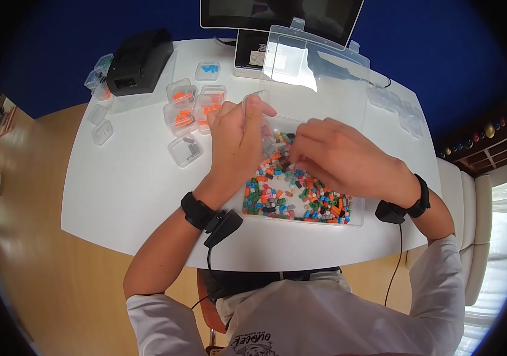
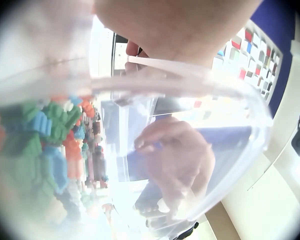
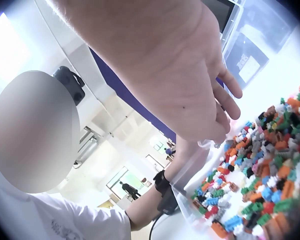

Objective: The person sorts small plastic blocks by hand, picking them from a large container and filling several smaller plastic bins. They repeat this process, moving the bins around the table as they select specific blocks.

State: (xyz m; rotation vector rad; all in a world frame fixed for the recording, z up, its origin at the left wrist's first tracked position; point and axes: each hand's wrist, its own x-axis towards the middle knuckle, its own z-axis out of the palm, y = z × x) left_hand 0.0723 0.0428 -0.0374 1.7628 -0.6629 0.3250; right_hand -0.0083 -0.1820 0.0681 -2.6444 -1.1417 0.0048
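Observation:
My left hand [image 1: 238,133] grips a small clear plastic box [image 1: 267,139], held upright over the left part of a large clear case [image 1: 357,221]. Close up in the left wrist view, the see-through walls of that small box [image 2: 230,165] fill the middle. Many tiny building bricks [image 1: 324,202] in orange, green, blue, black, white and red lie in the case. Just above them is my right hand [image 1: 339,154], palm down with fingers bent and fingertips close to the small box. I cannot tell whether a brick is between the right fingertips, which are partly hidden.
The case's clear lid [image 1: 336,95] stands raised behind it, before a monitor [image 1: 283,15]. To the left are several small boxes of orange pieces [image 1: 181,115], one with grey pieces [image 1: 185,151], one with blue [image 1: 208,70], and a black device [image 1: 141,62]. More clear boxes [image 1: 396,107] sit at far right.

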